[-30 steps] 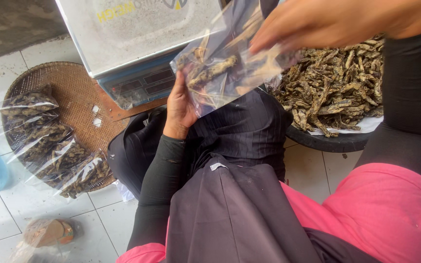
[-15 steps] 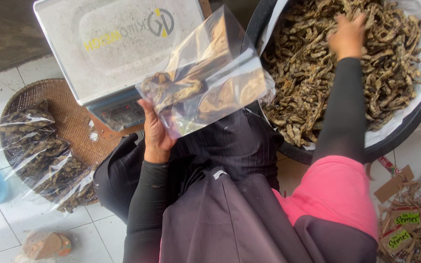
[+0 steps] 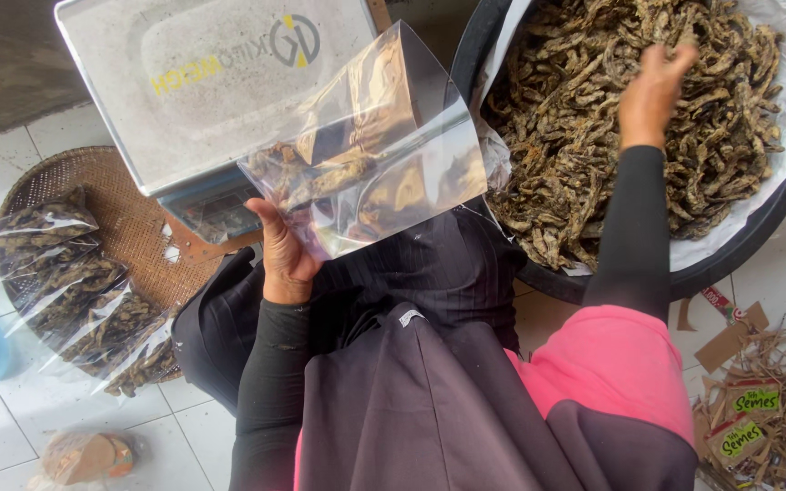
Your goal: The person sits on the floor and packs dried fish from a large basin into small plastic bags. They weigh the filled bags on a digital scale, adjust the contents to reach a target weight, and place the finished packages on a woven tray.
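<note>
The left hand (image 3: 286, 259) is clamped on the lower edge of a clear bag (image 3: 370, 159), thumb over the film, holding it tilted with its mouth up and toward the tub (image 3: 757, 241), probably so the opening faces the supply. The bag is part filled with dried fish that has settled toward the hand. It hangs above the lap, in front of the scale (image 3: 202, 86), touching only the left hand.

The right hand (image 3: 652, 91) is well apart from the bag, stretched over the dried fish (image 3: 593, 136) in the lined tub. Its fingers are loosely spread, palm down; whether they hold any pieces, I cannot tell.

Filled bags (image 3: 75, 291) lie stacked on a woven tray (image 3: 129, 218) on the floor, left of the lap, within reach of the left arm.
</note>
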